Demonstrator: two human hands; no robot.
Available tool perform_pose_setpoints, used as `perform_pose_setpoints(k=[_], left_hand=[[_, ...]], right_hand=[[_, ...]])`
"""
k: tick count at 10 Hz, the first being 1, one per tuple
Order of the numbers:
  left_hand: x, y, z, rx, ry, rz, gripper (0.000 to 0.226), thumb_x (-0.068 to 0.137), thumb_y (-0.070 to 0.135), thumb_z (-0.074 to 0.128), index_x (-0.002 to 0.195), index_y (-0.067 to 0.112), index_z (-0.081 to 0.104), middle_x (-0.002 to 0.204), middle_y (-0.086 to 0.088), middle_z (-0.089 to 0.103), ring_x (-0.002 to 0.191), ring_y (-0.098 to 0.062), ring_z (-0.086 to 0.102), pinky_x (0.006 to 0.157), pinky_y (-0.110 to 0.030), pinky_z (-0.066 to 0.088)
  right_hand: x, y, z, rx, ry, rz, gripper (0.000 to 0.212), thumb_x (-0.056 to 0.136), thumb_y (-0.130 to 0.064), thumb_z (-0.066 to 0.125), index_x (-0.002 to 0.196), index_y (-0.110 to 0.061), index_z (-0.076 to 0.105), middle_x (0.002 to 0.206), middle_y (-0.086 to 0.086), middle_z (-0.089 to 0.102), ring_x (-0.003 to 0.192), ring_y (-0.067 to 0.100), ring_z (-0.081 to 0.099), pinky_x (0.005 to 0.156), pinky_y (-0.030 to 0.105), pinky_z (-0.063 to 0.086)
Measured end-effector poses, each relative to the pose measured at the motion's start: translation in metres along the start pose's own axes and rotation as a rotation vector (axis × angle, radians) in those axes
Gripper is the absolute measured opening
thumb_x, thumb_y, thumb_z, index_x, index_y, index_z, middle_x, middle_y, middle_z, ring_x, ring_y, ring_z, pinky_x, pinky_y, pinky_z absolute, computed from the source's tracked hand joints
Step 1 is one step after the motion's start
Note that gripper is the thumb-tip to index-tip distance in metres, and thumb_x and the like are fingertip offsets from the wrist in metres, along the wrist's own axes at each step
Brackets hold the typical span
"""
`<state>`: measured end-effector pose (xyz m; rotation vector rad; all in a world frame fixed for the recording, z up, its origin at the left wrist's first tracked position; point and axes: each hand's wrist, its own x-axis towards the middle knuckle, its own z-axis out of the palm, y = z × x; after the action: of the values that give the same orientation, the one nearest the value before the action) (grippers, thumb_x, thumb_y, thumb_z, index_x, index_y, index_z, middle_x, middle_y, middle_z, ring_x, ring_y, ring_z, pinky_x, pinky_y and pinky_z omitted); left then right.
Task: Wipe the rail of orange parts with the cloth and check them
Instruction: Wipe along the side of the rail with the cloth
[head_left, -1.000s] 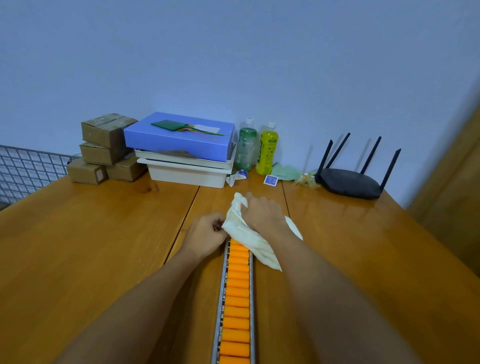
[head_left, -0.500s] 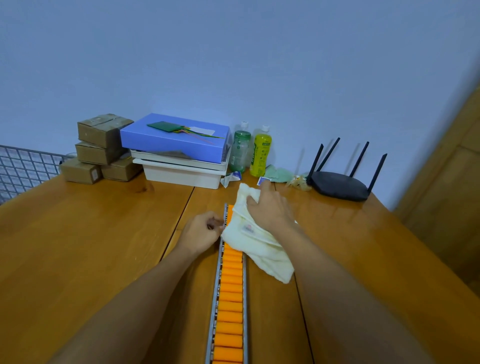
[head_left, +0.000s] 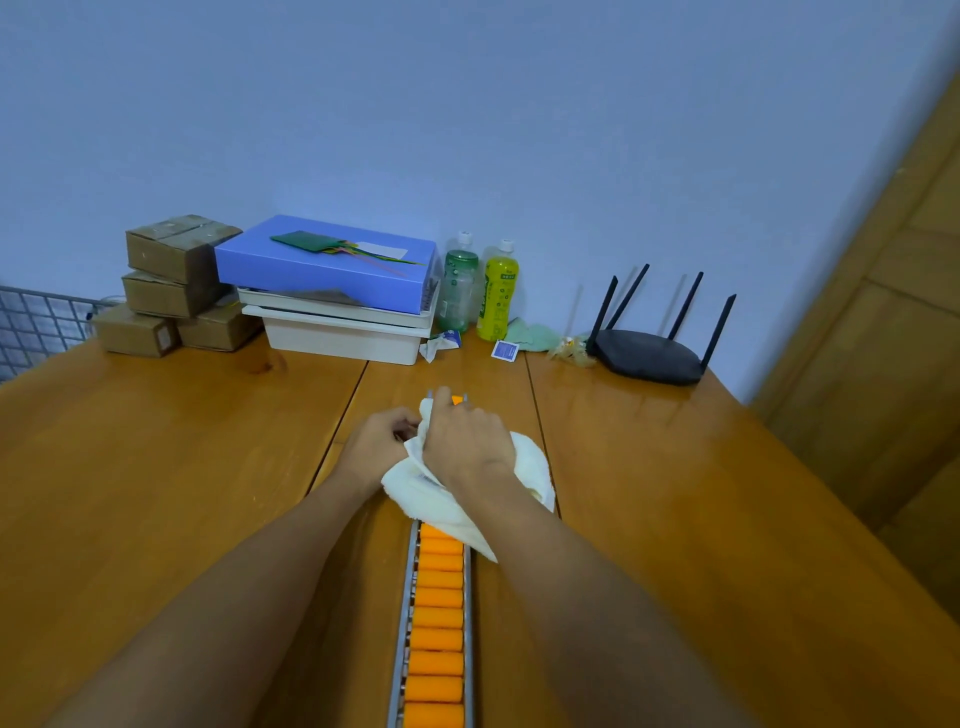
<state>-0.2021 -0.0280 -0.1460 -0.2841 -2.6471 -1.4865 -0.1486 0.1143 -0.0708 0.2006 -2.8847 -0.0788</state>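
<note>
Your right hand (head_left: 470, 441) presses its fingers down on the cream cloth (head_left: 447, 506), now pushed up to the far end of the rail (head_left: 413, 587), a stretch beyond a second ago. Your left hand (head_left: 382, 441) pinches the rail's edge beside it. That likely finishes this pass; the orange parts (head_left: 439, 623) nearer you lie bare on the counter (head_left: 156, 467). The bottle (head_left: 497, 291) label is unreadable.
</note>
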Motion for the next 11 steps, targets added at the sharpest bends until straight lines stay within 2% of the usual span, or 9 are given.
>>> perform_pose_setpoints(k=[1, 3, 4, 6, 7, 8, 9, 10, 11], left_hand=[[-0.008, 0.011, -0.003, -0.044, 0.012, 0.015, 0.016, 0.079, 0.021, 0.078, 0.092, 0.029, 0.075, 0.088, 0.0, 0.077, 0.088, -0.024, 0.072, 0.078, -0.038, 0.056], [-0.011, 0.017, 0.0, -0.017, 0.062, 0.027, 0.009, 0.092, 0.024, 0.074, 0.101, 0.025, 0.074, 0.092, 0.002, 0.074, 0.089, -0.016, 0.068, 0.08, -0.036, 0.054], [-0.013, 0.016, 0.001, 0.007, 0.061, 0.031, 0.014, 0.093, 0.027, 0.072, 0.107, 0.023, 0.074, 0.098, 0.002, 0.074, 0.094, -0.017, 0.067, 0.08, -0.034, 0.052], [-0.029, 0.032, 0.002, 0.039, 0.055, -0.036, 0.024, 0.099, 0.03, 0.064, 0.121, 0.021, 0.069, 0.106, 0.001, 0.065, 0.101, -0.018, 0.061, 0.081, -0.033, 0.047], [-0.041, 0.038, 0.0, 0.12, 0.068, -0.059, 0.019, 0.098, 0.034, 0.064, 0.114, 0.024, 0.068, 0.104, 0.003, 0.067, 0.096, -0.017, 0.063, 0.073, -0.031, 0.047], [-0.054, 0.043, -0.008, 0.169, 0.087, -0.058, 0.017, 0.096, 0.033, 0.067, 0.108, 0.021, 0.07, 0.1, -0.002, 0.072, 0.087, -0.016, 0.064, 0.063, -0.028, 0.045], [-0.072, 0.05, -0.019, 0.189, 0.072, -0.022, 0.017, 0.094, 0.029, 0.069, 0.105, 0.017, 0.073, 0.096, -0.003, 0.073, 0.087, -0.019, 0.066, 0.061, -0.023, 0.043], [-0.088, 0.054, -0.027, 0.187, 0.021, -0.019, 0.021, 0.087, 0.038, 0.069, 0.092, 0.018, 0.075, 0.083, -0.002, 0.075, 0.077, -0.019, 0.067, 0.064, -0.032, 0.048], [-0.102, 0.054, -0.031, 0.177, -0.008, 0.0, 0.04, 0.072, 0.046, 0.056, 0.075, 0.009, 0.07, 0.07, -0.009, 0.071, 0.064, -0.013, 0.058, 0.06, -0.032, 0.041]], right_hand=[[-0.003, 0.001, -0.001, -0.038, -0.029, -0.002, 0.026, 0.098, -0.018, 0.05, 0.122, -0.013, 0.041, 0.106, 0.011, 0.067, 0.09, 0.03, 0.068, 0.061, 0.036, 0.038], [-0.011, 0.023, 0.003, -0.034, 0.009, 0.025, 0.025, 0.099, -0.015, 0.047, 0.124, -0.011, 0.041, 0.105, 0.01, 0.068, 0.09, 0.028, 0.067, 0.062, 0.036, 0.036], [-0.017, 0.029, 0.003, -0.036, -0.004, 0.027, 0.028, 0.1, -0.016, 0.048, 0.127, -0.012, 0.04, 0.105, 0.01, 0.068, 0.089, 0.027, 0.067, 0.063, 0.036, 0.039], [-0.037, 0.047, -0.012, -0.009, -0.029, 0.061, 0.025, 0.094, -0.013, 0.051, 0.117, -0.015, 0.041, 0.096, 0.005, 0.068, 0.079, 0.025, 0.065, 0.059, 0.035, 0.039], [-0.041, 0.047, -0.028, 0.054, 0.032, 0.097, 0.03, 0.096, -0.017, 0.049, 0.125, -0.014, 0.041, 0.099, 0.006, 0.069, 0.077, 0.027, 0.062, 0.06, 0.036, 0.038], [-0.045, 0.038, -0.047, 0.121, 0.059, 0.069, 0.03, 0.1, -0.029, 0.049, 0.125, -0.014, 0.042, 0.104, 0.01, 0.069, 0.092, 0.034, 0.066, 0.064, 0.038, 0.04], [-0.055, 0.018, -0.058, 0.157, 0.06, -0.007, 0.031, 0.101, -0.033, 0.05, 0.124, -0.013, 0.043, 0.106, 0.012, 0.068, 0.097, 0.038, 0.065, 0.067, 0.039, 0.039], [-0.068, -0.004, -0.053, 0.158, 0.044, -0.068, 0.042, 0.101, -0.032, 0.05, 0.135, -0.01, 0.041, 0.109, 0.013, 0.068, 0.097, 0.039, 0.065, 0.067, 0.039, 0.038], [-0.084, -0.019, -0.039, 0.136, 0.039, -0.088, 0.043, 0.1, -0.031, 0.05, 0.138, -0.01, 0.041, 0.11, 0.013, 0.069, 0.096, 0.037, 0.067, 0.066, 0.037, 0.038]])
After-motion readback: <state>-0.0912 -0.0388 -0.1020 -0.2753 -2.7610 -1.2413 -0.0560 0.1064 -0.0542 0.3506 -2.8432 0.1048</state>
